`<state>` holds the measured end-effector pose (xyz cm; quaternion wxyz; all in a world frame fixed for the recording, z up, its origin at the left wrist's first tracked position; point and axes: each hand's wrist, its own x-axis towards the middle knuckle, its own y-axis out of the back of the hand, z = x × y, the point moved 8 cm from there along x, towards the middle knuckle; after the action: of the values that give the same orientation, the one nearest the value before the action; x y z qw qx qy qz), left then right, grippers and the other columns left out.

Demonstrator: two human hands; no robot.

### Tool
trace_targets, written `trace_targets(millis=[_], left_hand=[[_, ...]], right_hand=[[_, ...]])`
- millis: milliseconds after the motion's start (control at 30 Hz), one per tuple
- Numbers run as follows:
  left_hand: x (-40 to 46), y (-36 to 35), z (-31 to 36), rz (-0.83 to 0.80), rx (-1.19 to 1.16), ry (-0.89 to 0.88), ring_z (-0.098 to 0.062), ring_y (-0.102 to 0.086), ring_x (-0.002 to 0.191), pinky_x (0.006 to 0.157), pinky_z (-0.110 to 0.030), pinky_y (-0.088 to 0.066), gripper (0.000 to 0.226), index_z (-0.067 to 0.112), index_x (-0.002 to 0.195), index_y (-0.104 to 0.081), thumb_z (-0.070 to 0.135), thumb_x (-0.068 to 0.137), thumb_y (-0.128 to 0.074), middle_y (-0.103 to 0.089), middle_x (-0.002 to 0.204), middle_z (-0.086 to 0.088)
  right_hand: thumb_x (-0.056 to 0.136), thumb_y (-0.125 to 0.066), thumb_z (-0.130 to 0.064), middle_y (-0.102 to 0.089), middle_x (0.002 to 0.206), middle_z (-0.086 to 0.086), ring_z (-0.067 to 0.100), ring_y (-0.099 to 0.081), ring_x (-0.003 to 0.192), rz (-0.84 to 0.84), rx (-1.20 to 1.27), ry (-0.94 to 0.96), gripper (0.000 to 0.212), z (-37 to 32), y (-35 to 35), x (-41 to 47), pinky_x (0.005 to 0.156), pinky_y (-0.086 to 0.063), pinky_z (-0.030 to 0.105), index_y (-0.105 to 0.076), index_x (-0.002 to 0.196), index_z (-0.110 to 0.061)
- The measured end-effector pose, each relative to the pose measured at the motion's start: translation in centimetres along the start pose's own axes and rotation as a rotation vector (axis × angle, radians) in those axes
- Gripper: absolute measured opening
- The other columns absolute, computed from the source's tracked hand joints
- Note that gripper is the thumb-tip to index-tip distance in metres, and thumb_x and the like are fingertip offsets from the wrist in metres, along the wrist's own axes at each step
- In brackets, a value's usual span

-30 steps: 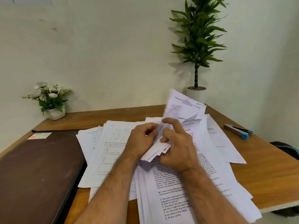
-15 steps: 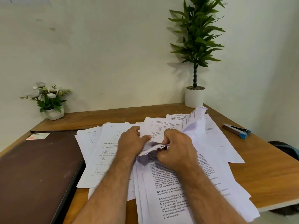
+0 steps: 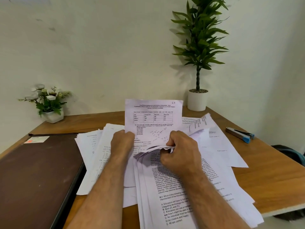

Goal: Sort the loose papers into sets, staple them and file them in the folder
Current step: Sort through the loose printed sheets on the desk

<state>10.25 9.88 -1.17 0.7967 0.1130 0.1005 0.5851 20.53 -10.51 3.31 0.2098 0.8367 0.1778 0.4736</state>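
Your left hand (image 3: 123,142) grips the left edge of a white printed sheet with a ruled table and pencilled sums (image 3: 153,119), which stands tilted up from the pile, its smooth top half raised towards the wall. Your right hand (image 3: 179,151) curls round a crumpled wad of thin paper edges (image 3: 158,148) at that sheet's lower right, thumb and fingers pinching the folds. Beneath both hands lies the loose spread of white printed papers (image 3: 178,195), fanned unevenly over the warm brown wood-grain table (image 3: 272,176); one sheet at the far right of the heap curls upward. To your left the dark brown leather-look folder (image 3: 38,176) lies flat and closed, a small pale label near its far corner, its right edge touching the papers. The slim grey metal stapler with blue tips (image 3: 240,135) rests on the table to the right, apart from the pile.
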Motion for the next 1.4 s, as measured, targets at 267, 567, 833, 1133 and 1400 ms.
trace_targets(millis=[267,567,833,1133,1400], left_hand=[[-1.1,-0.1,1.2,-0.026,-0.067,-0.102,-0.018,-0.069,0.083,0.080,-0.039,-0.060,0.021,0.025,0.095,-0.066,0.008,0.092,-0.055,-0.070,0.086,0.008],[-6.8,-3.9,5.6,-0.449,0.203,-0.612,-0.011,-0.072,0.086,0.080,-0.033,-0.059,0.032,0.020,0.080,-0.083,0.005,0.071,-0.057,-0.078,0.081,0.008],[-0.2,2.8,0.1,0.170,0.791,-0.123,-0.033,-0.039,0.140,0.120,-0.047,-0.025,0.055,0.022,0.136,-0.058,0.046,0.087,-0.062,-0.049,0.149,-0.016],[0.0,5.6,0.3,0.406,0.717,-0.123,-0.032,-0.051,0.125,0.105,-0.044,-0.032,0.060,0.018,0.138,-0.047,0.041,0.088,-0.069,-0.058,0.132,-0.011],[-2.3,7.6,2.6,0.522,0.459,-0.259,-0.034,-0.065,0.099,0.094,-0.039,-0.032,0.021,0.019,0.121,-0.060,0.022,0.100,-0.055,-0.074,0.098,-0.012]], right_hand=[[0.059,-0.068,-0.020,-0.055,0.080,-0.009,0.015,-0.050,0.058,-0.031,-0.012,-0.011,0.025,0.0,-0.2,0.1,0.047,-0.050,0.041,-0.044,0.066,-0.021],[0.059,-0.066,-0.023,-0.067,0.117,0.000,0.011,-0.060,0.065,-0.049,-0.051,0.147,0.012,-1.5,-0.2,0.2,0.047,-0.047,0.026,-0.057,0.067,-0.022],[0.068,-0.064,-0.024,-0.061,0.079,-0.011,0.010,-0.056,0.063,-0.087,-0.014,0.061,0.011,-0.4,-0.8,0.1,0.053,-0.054,0.034,-0.054,0.071,-0.023],[0.075,-0.079,-0.021,-0.035,0.132,-0.005,0.009,-0.054,0.079,-0.001,-0.083,0.054,0.017,-0.6,-0.1,0.2,0.064,-0.053,0.017,-0.070,0.089,-0.020],[0.075,-0.081,-0.016,-0.038,0.138,0.004,0.019,-0.063,0.092,0.125,-0.087,0.159,0.015,-1.8,0.9,0.2,0.063,-0.059,0.026,-0.071,0.085,-0.017]])
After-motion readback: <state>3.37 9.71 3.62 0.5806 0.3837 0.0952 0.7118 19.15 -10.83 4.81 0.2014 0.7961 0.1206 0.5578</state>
